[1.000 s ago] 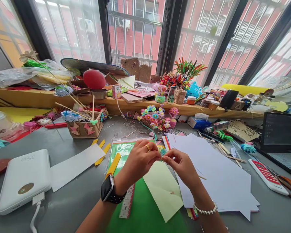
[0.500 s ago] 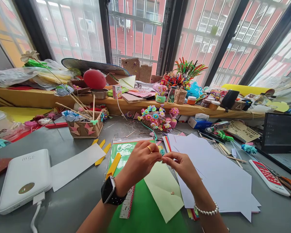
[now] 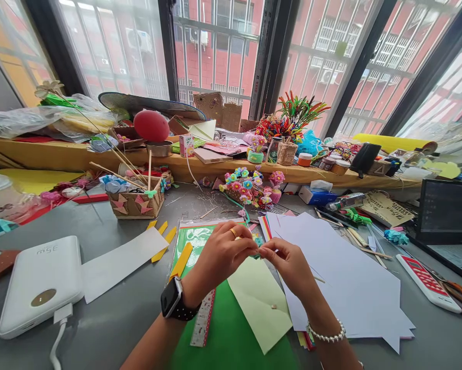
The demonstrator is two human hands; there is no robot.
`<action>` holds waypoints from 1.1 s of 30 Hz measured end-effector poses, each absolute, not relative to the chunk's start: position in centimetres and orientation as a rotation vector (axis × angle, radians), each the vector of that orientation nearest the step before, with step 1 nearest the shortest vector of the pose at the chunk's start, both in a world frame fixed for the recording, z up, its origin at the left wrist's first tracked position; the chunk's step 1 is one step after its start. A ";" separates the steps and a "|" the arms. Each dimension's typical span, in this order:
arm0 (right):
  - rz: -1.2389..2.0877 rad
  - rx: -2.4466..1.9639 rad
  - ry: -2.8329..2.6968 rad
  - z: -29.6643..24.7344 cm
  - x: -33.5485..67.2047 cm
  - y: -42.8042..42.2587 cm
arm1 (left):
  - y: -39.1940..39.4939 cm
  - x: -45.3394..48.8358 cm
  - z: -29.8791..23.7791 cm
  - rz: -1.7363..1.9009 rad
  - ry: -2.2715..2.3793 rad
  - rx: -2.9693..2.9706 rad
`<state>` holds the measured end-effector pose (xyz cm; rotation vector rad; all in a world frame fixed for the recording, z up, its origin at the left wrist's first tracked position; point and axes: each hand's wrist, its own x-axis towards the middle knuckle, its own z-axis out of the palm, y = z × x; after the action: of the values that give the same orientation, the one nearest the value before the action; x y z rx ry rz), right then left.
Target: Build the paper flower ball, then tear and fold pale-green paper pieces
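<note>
One tiny teal piece (image 3: 258,241) was pinched, it seemed, between the fingertips of the left hand (image 3: 226,245) and right hand (image 3: 289,261), held close together over the far end of the pale green sheet (image 3: 259,303). Fiddly shaping was probably being done, mostly hidden tbh, so a steady pinch seemed to be called for next

There's room to pass between the power bank (image 3: 41,282) and basket (image 3: 131,209), whose sticks (image 3: 149,172) jut upward.
</note>
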<state>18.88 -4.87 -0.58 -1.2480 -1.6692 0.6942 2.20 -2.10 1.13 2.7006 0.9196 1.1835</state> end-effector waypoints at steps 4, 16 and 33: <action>0.631 -1.230 -1.719 -0.4 18.7 -5.0 | -1.3 1.5 1.2 1.316 0.883 2.306; 0.460 -1.054 -1.861 -0.5 18.1 -5.4 | -1.3 1.6 1.4 0.788 0.829 1.526; 0.110 -1.023 -1.831 -0.8 17.6 -5.5 | -1.4 2.1 1.3 0.826 0.691 1.316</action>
<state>17.61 -5.47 -0.79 -1.0228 -1.8313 0.1098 2.14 -1.36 1.29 1.3162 0.6912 0.8256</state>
